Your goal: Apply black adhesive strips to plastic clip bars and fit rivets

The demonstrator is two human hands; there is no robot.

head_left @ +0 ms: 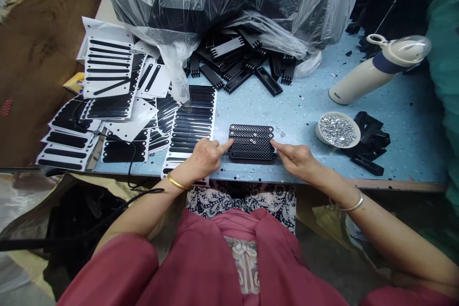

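Several black perforated strips [251,155] lie side by side in a block near the table's front edge. Small silver rings rest at their left ends and loose on the middle of the block. My left hand [205,158] touches the block's left end with its stretched index finger, the other fingers curled. At the right end, the extended index finger of my right hand [297,158] touches a strip, its thumb apart below. Neither hand visibly holds anything. To the right, a white bowl [319,136] holds many small silver rings.
Sheets of black strip stickers [193,110] lie left, beside stacked sheets [107,67] and a dark cable [133,158]. Black plastic parts [233,64] pile up behind, under a clear plastic bag [215,0]. A cream bottle [353,81] and black pieces [373,138] are right.
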